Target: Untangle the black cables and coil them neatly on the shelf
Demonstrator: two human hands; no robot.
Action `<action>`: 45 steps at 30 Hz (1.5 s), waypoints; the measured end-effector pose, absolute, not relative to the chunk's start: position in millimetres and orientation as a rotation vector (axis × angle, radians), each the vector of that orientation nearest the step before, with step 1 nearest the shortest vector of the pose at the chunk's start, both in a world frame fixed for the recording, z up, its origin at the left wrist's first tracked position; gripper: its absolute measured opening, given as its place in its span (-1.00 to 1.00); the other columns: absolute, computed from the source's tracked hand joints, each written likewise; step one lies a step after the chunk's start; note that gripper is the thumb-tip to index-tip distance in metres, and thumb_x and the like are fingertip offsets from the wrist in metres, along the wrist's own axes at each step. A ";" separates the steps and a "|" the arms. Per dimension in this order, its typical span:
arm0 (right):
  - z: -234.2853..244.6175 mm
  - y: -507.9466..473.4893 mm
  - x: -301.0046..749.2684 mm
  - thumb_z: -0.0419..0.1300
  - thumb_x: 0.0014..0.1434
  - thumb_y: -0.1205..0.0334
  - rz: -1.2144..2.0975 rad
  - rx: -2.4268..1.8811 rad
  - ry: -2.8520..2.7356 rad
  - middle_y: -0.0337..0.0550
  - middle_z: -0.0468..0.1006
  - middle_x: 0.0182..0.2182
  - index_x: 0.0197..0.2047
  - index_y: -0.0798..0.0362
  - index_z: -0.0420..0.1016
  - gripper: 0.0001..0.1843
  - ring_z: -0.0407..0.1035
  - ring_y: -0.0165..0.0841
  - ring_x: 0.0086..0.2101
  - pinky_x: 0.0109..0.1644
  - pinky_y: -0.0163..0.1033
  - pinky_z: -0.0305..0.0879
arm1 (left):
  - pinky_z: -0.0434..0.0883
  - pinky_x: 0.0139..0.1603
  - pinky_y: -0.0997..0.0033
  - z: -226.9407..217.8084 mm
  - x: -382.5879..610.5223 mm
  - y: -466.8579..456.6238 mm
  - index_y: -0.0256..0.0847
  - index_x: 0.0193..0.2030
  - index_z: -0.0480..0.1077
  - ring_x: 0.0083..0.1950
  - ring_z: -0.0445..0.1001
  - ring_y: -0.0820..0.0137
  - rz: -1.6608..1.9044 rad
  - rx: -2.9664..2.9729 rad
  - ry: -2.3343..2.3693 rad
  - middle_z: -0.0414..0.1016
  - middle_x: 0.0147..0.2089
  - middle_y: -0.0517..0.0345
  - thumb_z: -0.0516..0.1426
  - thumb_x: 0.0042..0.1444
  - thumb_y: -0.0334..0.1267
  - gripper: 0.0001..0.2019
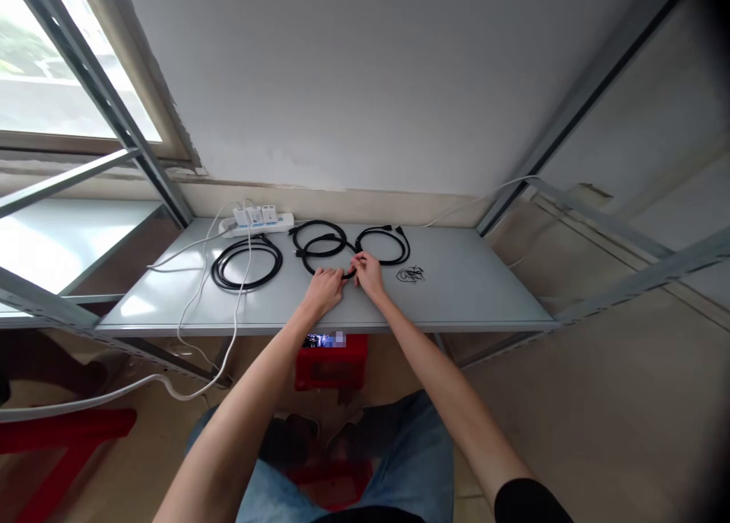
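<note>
Three coiled black cables lie on a grey metal shelf [468,295]. The middle coil [319,249] sits in front of me, and both hands rest on its near edge. My left hand [326,289] has its fingers curled down onto the cable loop. My right hand [368,271] pinches the same loop where it meets the right coil [383,245]. The larger left coil [246,263] lies untouched.
A white power strip [258,220] with plugs stands at the shelf's back, its white cords [194,302] trailing off the front left edge. A small tangle of black ties [411,275] lies right of my hands. A red stool [331,363] is under the shelf.
</note>
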State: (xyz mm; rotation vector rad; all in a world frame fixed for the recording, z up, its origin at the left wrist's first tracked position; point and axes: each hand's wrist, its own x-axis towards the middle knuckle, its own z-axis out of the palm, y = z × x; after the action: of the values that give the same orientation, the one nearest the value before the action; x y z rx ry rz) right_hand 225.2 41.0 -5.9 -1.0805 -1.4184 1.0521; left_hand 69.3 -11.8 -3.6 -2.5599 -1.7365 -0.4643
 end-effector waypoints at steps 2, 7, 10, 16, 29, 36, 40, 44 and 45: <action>-10.8 46.9 229.8 0.34 0.20 -0.28 0.976 -1.093 -1.442 -0.20 0.56 -0.49 -0.33 -0.07 0.42 -0.55 0.38 -0.33 -0.54 -0.44 -0.22 0.33 | 0.29 0.13 0.08 -3.6 69.1 -10.6 -0.23 0.06 0.47 0.08 0.59 0.02 -0.456 -2.597 -1.720 0.67 -0.05 -0.20 -0.02 0.54 -0.27 -0.75; -18.0 45.1 237.3 0.30 0.22 -0.16 0.739 -1.079 -1.525 -0.08 0.62 -0.35 -0.32 -0.04 0.52 -0.65 0.50 -0.20 -0.31 -0.18 -0.14 0.46 | 0.29 0.16 0.06 0.1 67.8 -10.5 -0.24 0.06 0.47 0.16 0.54 0.00 -0.452 -2.612 -1.691 0.66 0.00 -0.22 -0.05 0.55 -0.28 -0.73; -20.6 42.8 237.8 0.29 0.24 -0.15 0.754 -1.086 -1.541 -0.09 0.62 -0.30 -0.31 -0.04 0.51 -0.65 0.43 -0.27 -0.42 -0.32 -0.17 0.40 | 0.29 0.16 0.07 2.1 67.1 -12.8 -0.23 0.05 0.47 0.16 0.55 0.01 -0.468 -2.594 -1.674 0.66 0.00 -0.21 -0.04 0.54 -0.31 -0.75; -19.6 41.0 236.1 0.37 0.17 -0.26 0.898 -1.073 -1.487 -0.12 0.67 -0.29 -0.35 -0.04 0.53 -0.56 0.26 -0.41 -0.61 -0.51 -0.19 0.24 | 0.33 0.14 0.09 0.1 66.6 -14.4 -0.23 0.05 0.53 0.04 0.63 0.03 -0.457 -2.611 -1.734 0.70 -0.02 -0.18 0.05 0.53 -0.17 -0.74; -16.3 46.3 242.0 0.51 -0.08 -0.41 1.096 -1.029 -1.140 -0.32 0.39 -0.61 -0.39 -0.02 0.48 -0.37 0.17 -0.49 -0.63 -0.61 -0.30 0.03 | 0.34 0.14 0.09 -4.4 51.9 -7.4 -0.24 0.00 0.58 0.01 0.64 0.04 -0.467 -2.708 -1.571 0.70 -0.08 -0.19 0.03 0.56 -0.08 -0.64; -17.0 47.8 243.3 0.49 -0.01 -0.39 1.011 -1.098 -1.230 -0.25 0.41 -0.59 -0.42 -0.01 0.57 -0.42 0.20 -0.40 -0.56 -0.55 -0.23 0.13 | 0.33 0.14 0.09 -4.3 53.1 -6.0 -0.23 -0.02 0.59 -0.02 0.63 0.05 -0.491 -2.737 -1.561 0.69 -0.10 -0.19 0.04 0.55 -0.07 -0.64; -18.3 41.2 234.6 0.43 0.15 -0.28 0.653 -1.176 -1.564 -0.18 0.53 -0.53 -0.43 -0.02 0.61 -0.52 0.30 -0.31 -0.48 -0.33 -0.15 0.27 | 0.32 0.15 0.07 -6.8 52.3 -3.9 -0.21 0.03 0.59 0.03 0.63 0.02 -0.493 -2.759 -1.529 0.70 -0.08 -0.17 0.05 0.55 -0.08 -0.67; -15.1 34.2 227.7 0.38 0.29 -0.15 0.505 -1.222 -1.747 -0.12 0.65 -0.41 -0.41 -0.05 0.61 -0.61 0.45 -0.23 -0.38 -0.19 -0.13 0.29 | 0.32 0.15 0.05 -7.6 52.1 -2.8 -0.26 0.10 0.58 0.02 0.63 0.00 -0.473 -2.755 -1.535 0.70 -0.04 -0.23 0.03 0.56 -0.08 -0.63; -13.8 32.7 226.9 0.37 0.32 -0.12 0.501 -1.240 -1.769 -0.12 0.66 -0.41 -0.38 -0.06 0.61 -0.64 0.47 -0.22 -0.37 -0.18 -0.14 0.29 | 0.32 0.15 0.05 -7.1 52.4 -2.9 -0.26 0.11 0.58 0.03 0.63 0.01 -0.472 -2.756 -1.537 0.70 -0.03 -0.23 0.03 0.56 -0.08 -0.63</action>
State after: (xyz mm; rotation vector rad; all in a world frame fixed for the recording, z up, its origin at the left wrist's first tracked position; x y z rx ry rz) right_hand 226.9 32.7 -13.8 -1.2401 -1.7694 0.5015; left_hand 52.4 -2.9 -7.1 -2.7560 -1.5365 -0.4716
